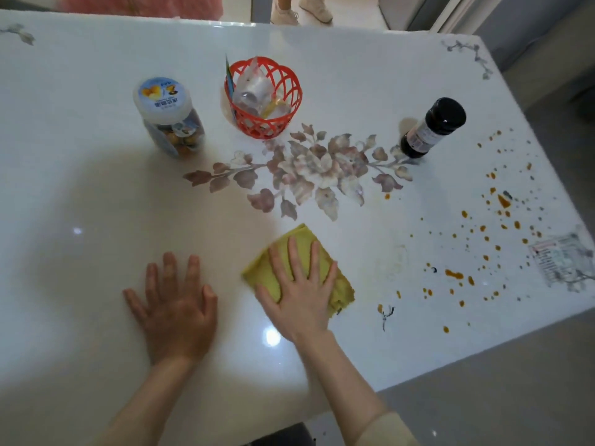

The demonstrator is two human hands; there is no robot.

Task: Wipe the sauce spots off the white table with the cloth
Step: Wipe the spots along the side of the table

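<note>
Right hand point(297, 289): fingers spread flat, pressing yellow cloth point(299, 272) for wiping. Left hand point(175, 305): lying flat, bracing on white table point(80, 188). Sauce spots point(483, 236): remaining rightward.

We count one white table point(96, 194) and, on it, one yellow cloth point(343, 289). We see two hands: one left hand point(175, 312) and one right hand point(301, 294). We find one clear jar point(170, 120) with a white lid, one red basket point(267, 130) and one dark bottle point(431, 130), so three upright containers in all. The basket holds several clear packets point(254, 91); we cannot tell their number. The orange sauce spots point(454, 274) are too many and too small for us to count: dozens, with a few larger blots among them. We also count one printed sticker point(557, 259), one large flower print point(309, 169) and two shoes point(285, 16).
</note>
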